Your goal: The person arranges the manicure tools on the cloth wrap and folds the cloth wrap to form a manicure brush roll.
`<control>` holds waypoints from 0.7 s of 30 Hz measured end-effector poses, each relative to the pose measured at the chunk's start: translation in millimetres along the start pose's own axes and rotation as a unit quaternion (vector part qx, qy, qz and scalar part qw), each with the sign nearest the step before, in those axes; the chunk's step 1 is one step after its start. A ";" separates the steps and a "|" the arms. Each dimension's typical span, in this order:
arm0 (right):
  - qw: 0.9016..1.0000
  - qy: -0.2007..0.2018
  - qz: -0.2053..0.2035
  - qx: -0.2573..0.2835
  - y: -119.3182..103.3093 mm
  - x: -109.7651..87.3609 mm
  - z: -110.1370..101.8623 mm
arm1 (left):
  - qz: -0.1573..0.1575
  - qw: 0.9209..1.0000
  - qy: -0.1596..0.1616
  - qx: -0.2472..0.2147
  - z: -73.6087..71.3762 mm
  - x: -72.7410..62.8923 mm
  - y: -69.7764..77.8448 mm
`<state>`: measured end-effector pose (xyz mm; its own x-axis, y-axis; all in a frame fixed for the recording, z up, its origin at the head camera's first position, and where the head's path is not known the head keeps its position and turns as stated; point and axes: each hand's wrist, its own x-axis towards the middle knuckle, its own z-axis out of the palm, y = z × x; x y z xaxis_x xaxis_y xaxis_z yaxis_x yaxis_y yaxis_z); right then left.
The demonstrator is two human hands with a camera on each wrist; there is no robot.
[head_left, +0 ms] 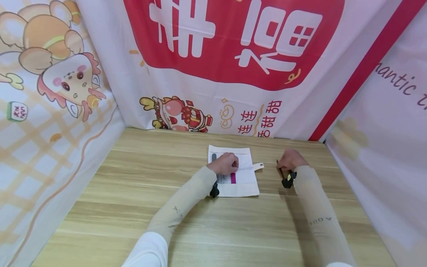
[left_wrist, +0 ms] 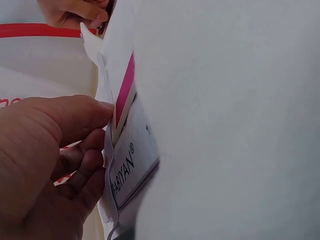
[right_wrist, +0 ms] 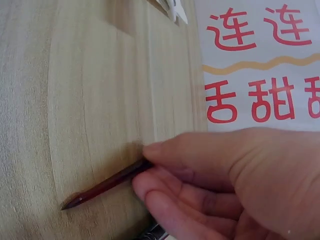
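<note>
A dark red stick (right_wrist: 107, 185) is being pinched between the thumb and curled fingers of the right hand (head_left: 291, 160), just to the right of a white pouch (head_left: 246, 173); whether its pointed tip is touching the wood cannot be told. The pouch is lying unfolded on the wooden tabletop (head_left: 200, 230), and its edge is being grasped by the thumb and fingers of the left hand (head_left: 228, 163). Beside that thumb a magenta strip (left_wrist: 125, 90) is being shown, with a label (left_wrist: 125, 175) reading "FABIYAN" below it. A strap (head_left: 258, 166) is sticking out from the pouch toward the right hand. Both forearms are being covered by beige sleeves (head_left: 186, 200). Behind the tabletop, a red-and-white printed cloth (head_left: 200, 76) is hanging.
</note>
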<state>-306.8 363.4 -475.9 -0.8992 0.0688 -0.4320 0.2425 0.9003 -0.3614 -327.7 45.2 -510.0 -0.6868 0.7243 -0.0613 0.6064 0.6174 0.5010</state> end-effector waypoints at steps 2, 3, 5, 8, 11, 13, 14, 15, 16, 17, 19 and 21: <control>1.000 0.004 -0.017 0.006 0.9 2.2 0.6 | -0.003 1.000 -0.002 -0.002 -0.5 -0.6 -0.1; 1.000 0.007 -0.027 0.011 0.8 3.1 1.0 | -0.005 1.000 -0.002 -0.004 -0.9 -1.1 0.0; 0.999 0.014 -0.044 0.024 0.5 5.1 1.6 | -0.007 1.000 -0.002 -0.007 -1.6 -2.4 0.4; 0.997 0.029 -0.072 0.031 -3.5 6.4 1.7 | -0.010 1.000 0.000 -0.011 -2.4 -4.5 1.3; 0.993 0.050 -0.103 0.026 -11.8 5.7 0.5 | -0.011 1.000 0.000 -0.015 -1.4 -5.1 1.0; 0.990 0.059 -0.121 0.027 -19.2 4.5 -1.3 | -0.011 1.000 0.000 -0.016 -0.1 -4.6 0.3; 0.989 0.061 -0.127 0.035 -23.6 4.1 -2.5 | -0.012 1.000 -0.001 -0.017 0.6 -4.1 -0.1; 0.988 0.062 -0.130 0.046 -28.5 3.7 -3.4 | -0.013 1.000 -0.002 -0.018 1.3 -3.4 -0.5; 0.988 0.061 -0.134 0.053 -33.5 3.6 -4.3 | -0.015 1.000 -0.002 -0.020 1.8 -2.7 -0.9; 0.987 0.060 -0.139 0.057 -38.5 3.9 -5.1 | -0.018 1.000 -0.003 -0.020 2.8 -1.4 -1.8; 0.985 0.055 -0.149 0.069 -49.1 4.9 -5.7 | -0.021 1.000 -0.003 -0.021 3.7 0.2 -2.4; 0.983 0.052 -0.159 0.074 -59.6 6.8 -4.5 | -0.020 1.000 -0.002 -0.021 4.1 1.8 -3.3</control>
<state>-329.1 312.2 -453.6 -0.9688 -0.1551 -0.1933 -0.0132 0.8111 -0.5848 -329.3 45.8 -515.4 -0.7085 0.7005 -0.0856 0.5610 0.6326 0.5339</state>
